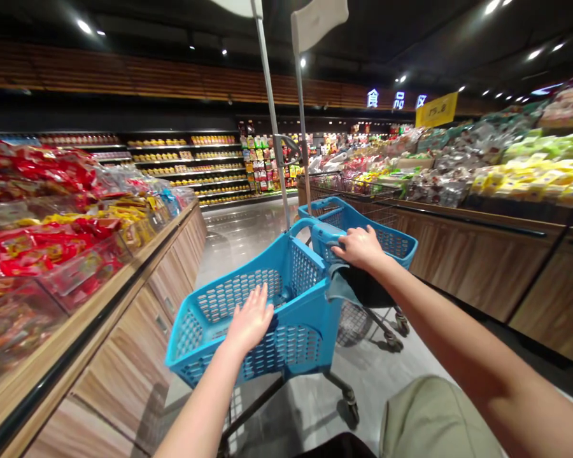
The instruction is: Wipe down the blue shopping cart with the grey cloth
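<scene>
A blue plastic shopping cart (267, 331) with a perforated basket stands on the grey aisle floor in front of me. My left hand (251, 318) hovers over the near rim of the basket with its fingers stretched out and apart, holding nothing. My right hand (360, 247) is closed over the cart's blue handle (325, 235) at the back of the basket. A second blue basket (391, 240) sits just beyond that handle. Two thin grey poles (277, 152) rise from the cart.
On the left runs a wooden display counter (138, 299) with bins of red and yellow packaged snacks (38, 242). A similar counter (496, 267) with packaged goods lines the right. Shelves (186, 165) close the far end of the aisle. A yellow price sign (436, 109) hangs overhead.
</scene>
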